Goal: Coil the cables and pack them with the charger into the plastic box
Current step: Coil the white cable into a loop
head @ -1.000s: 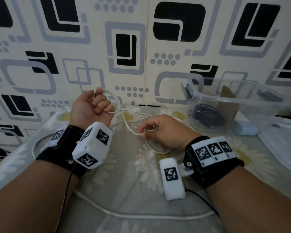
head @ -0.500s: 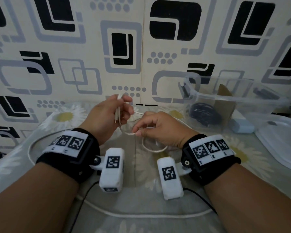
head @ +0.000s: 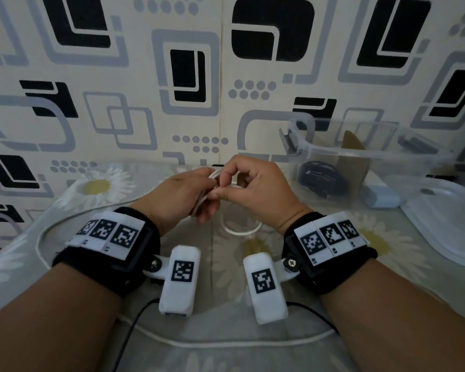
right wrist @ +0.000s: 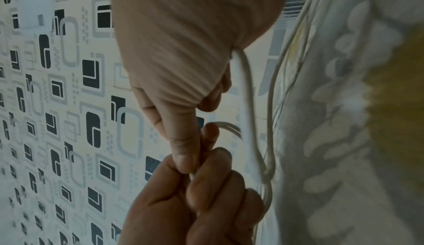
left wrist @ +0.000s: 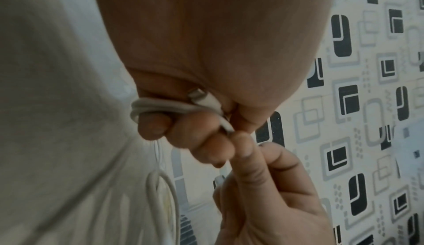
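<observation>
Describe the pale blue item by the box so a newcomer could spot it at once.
Start at the clear plastic box against the patterned wall, on the right of the floral cloth. Just outside its front right corner, before the white lid, lies the pale blue charger. It is the only blue thing; the cable inside the box is black.

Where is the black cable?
In the head view, the black cable lies coiled inside the plastic box on the right, beside a cardboard piece.

The white cable looked smooth and rubbery, the plastic box clear and glossy, the tablecloth matt.
</observation>
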`<state>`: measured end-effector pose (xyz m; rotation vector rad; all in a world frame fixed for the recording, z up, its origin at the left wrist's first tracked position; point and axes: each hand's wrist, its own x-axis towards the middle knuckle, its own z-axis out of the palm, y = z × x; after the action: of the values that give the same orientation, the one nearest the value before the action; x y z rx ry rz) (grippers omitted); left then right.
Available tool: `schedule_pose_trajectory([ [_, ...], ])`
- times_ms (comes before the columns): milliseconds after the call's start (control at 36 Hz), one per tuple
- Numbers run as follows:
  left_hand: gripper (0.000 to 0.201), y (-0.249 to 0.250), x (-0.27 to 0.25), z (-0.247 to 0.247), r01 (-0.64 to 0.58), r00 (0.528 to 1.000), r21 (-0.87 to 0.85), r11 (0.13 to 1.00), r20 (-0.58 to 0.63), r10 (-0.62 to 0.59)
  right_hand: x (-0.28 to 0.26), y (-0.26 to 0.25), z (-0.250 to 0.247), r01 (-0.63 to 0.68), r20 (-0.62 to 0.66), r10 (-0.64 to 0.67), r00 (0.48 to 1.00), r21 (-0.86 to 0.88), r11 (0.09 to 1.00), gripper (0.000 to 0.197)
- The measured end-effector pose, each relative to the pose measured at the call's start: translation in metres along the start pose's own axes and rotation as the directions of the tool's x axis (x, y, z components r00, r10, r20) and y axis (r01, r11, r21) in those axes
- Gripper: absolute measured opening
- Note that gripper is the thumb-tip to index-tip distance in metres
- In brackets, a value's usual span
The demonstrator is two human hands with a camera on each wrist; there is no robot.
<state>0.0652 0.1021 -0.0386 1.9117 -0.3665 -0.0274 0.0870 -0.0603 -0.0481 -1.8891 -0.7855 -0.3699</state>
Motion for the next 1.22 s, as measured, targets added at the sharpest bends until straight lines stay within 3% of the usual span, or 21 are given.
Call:
schedule_pose_trajectory([
  [194, 0.021, -0.005, 0.004, 0.000, 0.103, 0.985, -0.158, 0.982, 0.155, -0.078, 0.004, 0.007, 0.001, 0.030, -0.018, -0.032, 0.999, -0.094, 0.995, 0.034],
  [306, 0.033, -0.009, 0.003, -0.002, 0.077, 0.980, -0.146, 0.986, 0.194, -0.048, 0.003, 0.006, 0.002, -0.018, 0.002, 0.018, 1.000, 0.001, 1.000, 0.031],
  [389, 0.046, -0.013, 0.002, -0.003, 0.037, 0.981, -0.021, 0.999, 0.193, -0.032, 0.003, 0.003, -0.002, -0.071, -0.013, 0.072, 0.997, 0.089, 0.993, 0.024],
  [417, 0.050, -0.014, 0.003, -0.003, 0.018, 0.984, 0.029, 0.999, 0.177, -0.023, 0.004, 0.002, -0.004, -0.078, -0.033, 0.083, 0.996, 0.115, 0.990, 0.023],
  [528, 0.028, -0.016, 0.005, -0.004, 0.010, 0.999, 0.032, 0.999, 0.037, -0.011, 0.005, 0.000, -0.010, -0.152, -0.083, 0.170, 0.982, 0.188, 0.970, 0.012],
  [694, 0.031, -0.022, 0.011, -0.010, -0.003, 0.984, -0.162, 0.987, -0.174, -0.026, 0.001, -0.001, -0.005, -0.357, 0.087, 0.350, 0.933, 0.363, 0.861, 0.018],
  [806, 0.035, -0.024, 0.015, -0.015, -0.062, 0.954, -0.269, 0.961, -0.298, -0.021, -0.001, -0.006, -0.004, -0.430, 0.242, 0.386, 0.890, 0.163, 0.888, 0.018],
  [917, 0.043, -0.025, 0.017, -0.019, -0.081, 0.939, -0.346, 0.935, -0.341, -0.045, -0.006, -0.009, -0.001, -0.370, 0.367, 0.309, 0.878, 0.109, 0.922, 0.023],
  [1083, 0.038, -0.024, 0.018, -0.021, -0.050, 0.932, -0.430, 0.901, -0.343, -0.113, -0.001, -0.009, -0.003, -0.237, 0.105, 0.221, 0.970, 0.172, 0.956, 0.010],
  [1222, 0.040, -0.023, 0.017, -0.024, 0.017, 0.944, -0.517, 0.856, -0.273, -0.183, 0.001, -0.004, -0.006, -0.184, -0.105, 0.210, 0.972, 0.217, 0.959, 0.007],
])
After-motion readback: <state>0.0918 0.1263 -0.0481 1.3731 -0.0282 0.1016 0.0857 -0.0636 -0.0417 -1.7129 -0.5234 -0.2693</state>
